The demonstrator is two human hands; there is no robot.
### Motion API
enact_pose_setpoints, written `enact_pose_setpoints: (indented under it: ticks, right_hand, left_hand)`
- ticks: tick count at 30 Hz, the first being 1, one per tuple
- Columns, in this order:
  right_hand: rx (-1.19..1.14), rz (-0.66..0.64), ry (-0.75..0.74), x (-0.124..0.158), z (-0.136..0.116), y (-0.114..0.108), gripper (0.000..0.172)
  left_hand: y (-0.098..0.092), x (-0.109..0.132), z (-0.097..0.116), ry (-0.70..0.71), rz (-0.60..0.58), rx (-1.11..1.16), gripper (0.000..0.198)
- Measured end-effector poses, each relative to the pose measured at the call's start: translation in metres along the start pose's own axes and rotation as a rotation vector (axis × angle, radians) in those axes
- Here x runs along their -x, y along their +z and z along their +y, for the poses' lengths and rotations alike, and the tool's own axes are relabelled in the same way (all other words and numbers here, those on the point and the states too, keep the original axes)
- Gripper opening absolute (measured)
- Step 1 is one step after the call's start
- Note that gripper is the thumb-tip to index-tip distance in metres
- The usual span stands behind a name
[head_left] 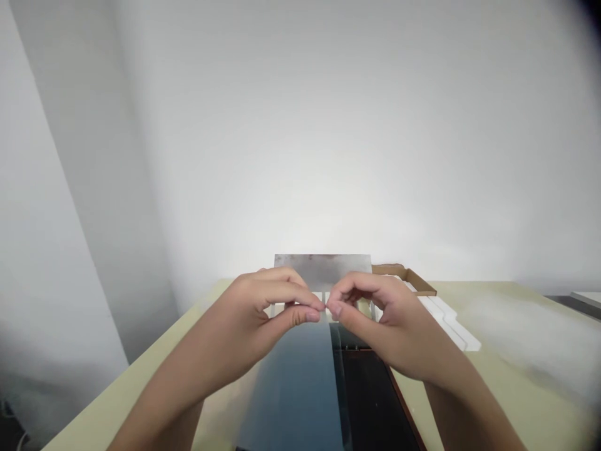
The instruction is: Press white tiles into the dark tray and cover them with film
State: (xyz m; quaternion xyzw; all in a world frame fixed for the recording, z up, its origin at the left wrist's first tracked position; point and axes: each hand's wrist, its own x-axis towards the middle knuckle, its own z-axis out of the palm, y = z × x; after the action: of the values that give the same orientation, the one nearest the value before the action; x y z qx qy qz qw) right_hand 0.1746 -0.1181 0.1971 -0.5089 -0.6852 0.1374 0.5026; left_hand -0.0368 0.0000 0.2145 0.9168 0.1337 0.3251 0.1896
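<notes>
While left hand (pixel 263 304) and right hand (pixel 398 316) pinch, contents unclear, fine work near the blue sheet (pixel 300 385) seemingly needs steadiness next.

Toward the bench's (pixel 113 407) far edge, a panel (pixel 323 265) stands left of a box (pixel 421 284) and slabs (pixel 445 314), with a sheet (pixel 300 388) before it, left of a board (pixel 375 401).

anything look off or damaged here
The grey plate at the back has dark blotches near its top edge, odd against its plainer face, perhaps stains or reflections. The table is too blurred at right to judge.
</notes>
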Motion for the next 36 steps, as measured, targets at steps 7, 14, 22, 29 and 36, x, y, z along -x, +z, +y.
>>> enact_pose_setpoints:
  ticks: [7, 14, 22, 29, 36]
  right_hand:
    - [-0.035, -0.174, 0.165, 0.002, 0.003, -0.002, 0.032]
    - [-0.051, -0.122, 0.103, 0.004, -0.002, -0.003, 0.023]
    - [0.001, -0.093, 0.021, 0.002, -0.001, -0.003, 0.018]
    - [-0.018, -0.105, -0.007, 0.002, -0.001, -0.005, 0.019]
    - [-0.094, -0.147, 0.026, 0.004, 0.001, -0.008, 0.02]
  left_hand:
    - [0.001, 0.0, 0.001, 0.089, 0.119, -0.08, 0.015]
    - [0.0, 0.0, 0.001, 0.11, 0.101, -0.085, 0.014]
    - [0.0, 0.001, -0.002, 0.13, 0.07, -0.091, 0.016]
    - [-0.002, 0.003, 0.005, 0.282, 0.062, -0.119, 0.015]
    - [0.0, 0.004, 0.01, 0.281, 0.087, -0.106, 0.01]
